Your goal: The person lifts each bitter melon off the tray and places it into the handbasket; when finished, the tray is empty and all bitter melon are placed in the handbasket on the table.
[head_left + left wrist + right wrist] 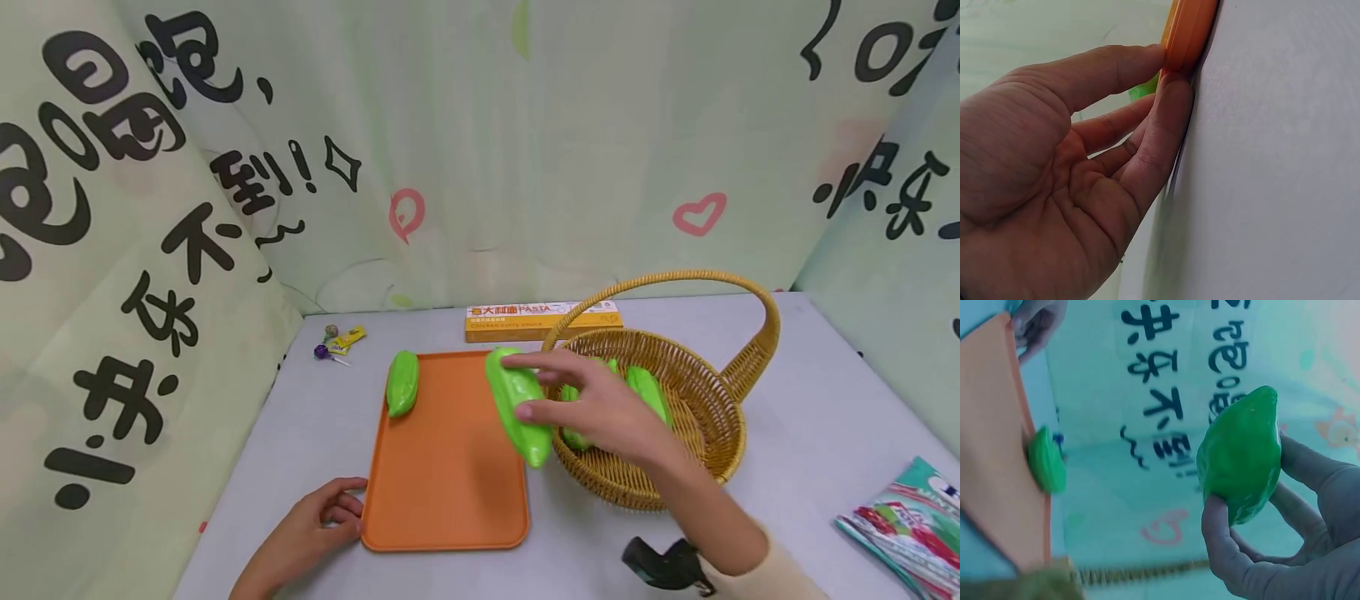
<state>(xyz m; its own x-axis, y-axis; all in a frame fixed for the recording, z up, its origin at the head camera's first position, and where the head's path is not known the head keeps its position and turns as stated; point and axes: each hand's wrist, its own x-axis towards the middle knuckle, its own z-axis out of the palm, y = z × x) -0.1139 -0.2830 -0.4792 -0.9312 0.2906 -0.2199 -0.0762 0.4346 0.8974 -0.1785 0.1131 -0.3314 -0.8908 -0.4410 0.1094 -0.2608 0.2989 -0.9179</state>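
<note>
Green fruit (pixel 1241 456) is pinched by right grip (pixel 603 408); only the left wrist view shows left grip (pixel 1047 181) pinching tray (pixel 1187 34).

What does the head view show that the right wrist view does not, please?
Only the head view shows the teal packet and the green pieces inside the basket. Only the right wrist view shows a blurred, orange animal-like print. Both show the right hand holding a green piece, the left hand at the orange tray, and another green piece at the tray's edge.
</note>
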